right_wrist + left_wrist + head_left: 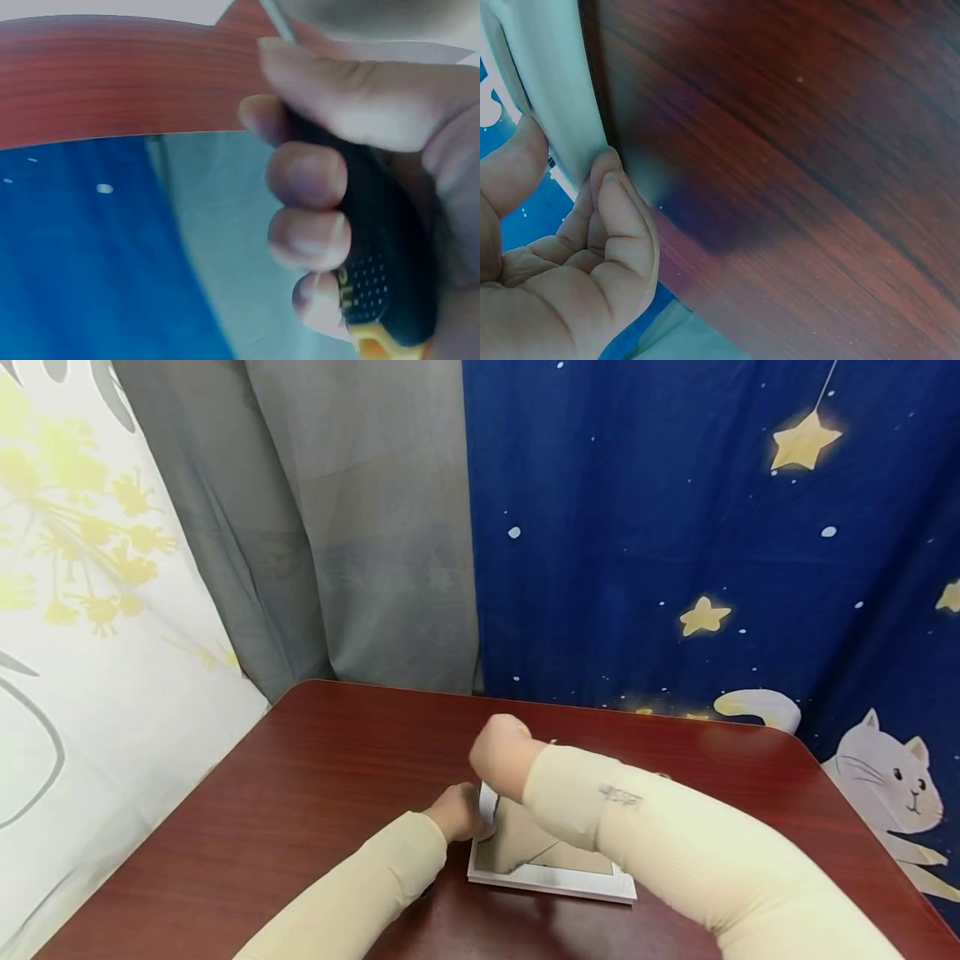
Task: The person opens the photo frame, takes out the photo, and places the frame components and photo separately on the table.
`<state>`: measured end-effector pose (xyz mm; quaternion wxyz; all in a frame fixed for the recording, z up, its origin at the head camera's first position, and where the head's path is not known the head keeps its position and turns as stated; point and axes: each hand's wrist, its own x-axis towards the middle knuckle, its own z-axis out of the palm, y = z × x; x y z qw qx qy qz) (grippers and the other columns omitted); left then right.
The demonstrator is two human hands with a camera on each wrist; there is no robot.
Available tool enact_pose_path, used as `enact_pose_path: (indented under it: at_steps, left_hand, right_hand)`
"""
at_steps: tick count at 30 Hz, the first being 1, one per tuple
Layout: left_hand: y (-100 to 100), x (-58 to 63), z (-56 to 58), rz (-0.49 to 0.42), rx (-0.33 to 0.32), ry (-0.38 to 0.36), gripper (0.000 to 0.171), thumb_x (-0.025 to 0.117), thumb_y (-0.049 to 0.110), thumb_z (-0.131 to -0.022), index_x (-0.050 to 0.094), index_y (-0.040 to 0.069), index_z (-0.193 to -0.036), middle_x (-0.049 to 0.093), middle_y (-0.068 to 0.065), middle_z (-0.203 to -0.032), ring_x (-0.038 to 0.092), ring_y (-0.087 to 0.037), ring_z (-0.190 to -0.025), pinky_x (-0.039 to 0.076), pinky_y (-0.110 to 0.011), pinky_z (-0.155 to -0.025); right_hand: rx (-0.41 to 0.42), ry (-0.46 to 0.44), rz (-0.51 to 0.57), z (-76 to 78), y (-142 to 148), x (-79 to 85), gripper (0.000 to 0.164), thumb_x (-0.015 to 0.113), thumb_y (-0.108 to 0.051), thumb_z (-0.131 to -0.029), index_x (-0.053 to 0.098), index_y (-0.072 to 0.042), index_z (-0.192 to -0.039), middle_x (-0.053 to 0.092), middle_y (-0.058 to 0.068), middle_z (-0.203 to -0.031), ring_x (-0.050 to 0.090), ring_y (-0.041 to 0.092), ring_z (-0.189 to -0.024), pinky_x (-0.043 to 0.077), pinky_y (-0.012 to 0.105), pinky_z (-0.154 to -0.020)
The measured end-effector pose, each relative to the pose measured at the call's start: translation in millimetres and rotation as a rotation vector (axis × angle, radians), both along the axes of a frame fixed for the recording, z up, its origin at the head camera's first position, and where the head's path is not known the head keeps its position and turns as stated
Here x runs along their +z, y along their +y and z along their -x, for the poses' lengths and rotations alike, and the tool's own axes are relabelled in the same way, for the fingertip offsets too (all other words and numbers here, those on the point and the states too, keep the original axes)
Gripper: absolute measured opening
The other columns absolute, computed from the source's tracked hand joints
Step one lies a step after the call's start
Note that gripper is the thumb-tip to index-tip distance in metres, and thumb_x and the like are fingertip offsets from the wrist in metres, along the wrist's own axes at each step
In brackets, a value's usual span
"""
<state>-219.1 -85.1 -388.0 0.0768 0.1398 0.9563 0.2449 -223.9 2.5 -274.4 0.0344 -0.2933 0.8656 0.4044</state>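
Observation:
A white-framed panel (pixel 551 880) with a shiny, mirror-like face lies on the table in the head view. My left hand (pixel 456 812) is at its left side. In the left wrist view the thumb and curled fingers pinch the panel's white edge (pixel 562 82). My right hand (pixel 501 758) is raised over the far left part of the panel. Its fingers wrap a screwdriver (pixel 386 232) with a black handle, yellow butt and thin metal shaft, seen in the right wrist view. The tool's tip is hidden, and my right sleeve covers much of the panel.
The dark red wooden table (pixel 337 760) extends around the panel. Behind it hang a grey curtain (pixel 390 527) and a blue one (pixel 600 527) with stars and a cat. A white patterned cloth (pixel 112 677) hangs at the left.

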Motion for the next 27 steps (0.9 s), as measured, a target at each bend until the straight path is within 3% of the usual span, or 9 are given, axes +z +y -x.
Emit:
enact_pose_path:
  at_steps: [3, 10, 15, 20, 27]
  left_hand:
    - [2.2, 7.4, -6.3, 0.009, 0.068, -0.031, 0.029, 0.081, 0.014, -0.074, 0.059, -0.003, -0.078, 0.056, -0.009, -0.072, 0.045, -0.019, -0.064, 0.046, -0.032, -0.063]
    - [2.7, 4.8, -5.4, 0.079, 0.076, -0.022, 0.036, 0.083, 0.02, -0.076, 0.06, -0.007, -0.083, 0.059, -0.012, -0.074, 0.05, -0.02, -0.068, 0.051, -0.036, -0.071]
    - [2.4, 3.7, -7.3, 0.084, 0.082, -0.02, 0.034, 0.082, 0.021, -0.077, 0.058, -0.003, -0.077, 0.054, -0.007, -0.068, 0.047, -0.018, -0.064, 0.049, -0.034, -0.068]
    - [2.6, 1.5, -8.9, 0.079, 0.086, -0.006, 0.033, 0.081, 0.021, -0.078, 0.057, -0.001, -0.074, 0.051, -0.006, -0.065, 0.045, -0.018, -0.062, 0.048, -0.033, -0.065]
    - [2.2, 3.6, -12.9, 0.06, 0.075, 0.009, 0.031, 0.079, 0.019, -0.078, 0.056, -0.001, -0.072, 0.049, -0.005, -0.063, 0.044, -0.017, -0.06, 0.047, -0.032, -0.062]
  right_hand:
    - [0.07, 0.009, 0.1, 0.4, 27.8, -1.7, 0.016, 0.068, -0.023, -0.084, 0.065, -0.021, -0.068, 0.057, -0.007, -0.059, 0.048, 0.006, -0.053, 0.049, 0.029, -0.052]
    - [0.083, -0.018, 0.358, -2.6, 74.4, -15.0, 0.02, 0.07, -0.014, -0.08, 0.062, -0.018, -0.062, 0.059, -0.003, -0.059, 0.05, 0.011, -0.052, 0.049, 0.032, -0.052]
    - [0.067, -0.051, 0.515, -5.9, 99.4, -30.2, 0.021, 0.074, -0.013, -0.076, 0.06, -0.017, -0.061, 0.058, -0.003, -0.058, 0.052, 0.012, -0.052, 0.049, 0.034, -0.052]
    - [0.038, -0.065, 0.611, -8.6, 115.1, -43.9, 0.023, 0.078, -0.016, -0.074, 0.059, -0.016, -0.062, 0.059, -0.001, -0.06, 0.054, 0.014, -0.055, 0.05, 0.037, -0.053]
    - [0.059, -0.031, 0.713, -14.2, 127.9, -56.5, 0.027, 0.075, -0.015, -0.078, 0.054, -0.016, -0.06, 0.06, 0.001, -0.06, 0.053, 0.013, -0.055, 0.049, 0.04, -0.051]
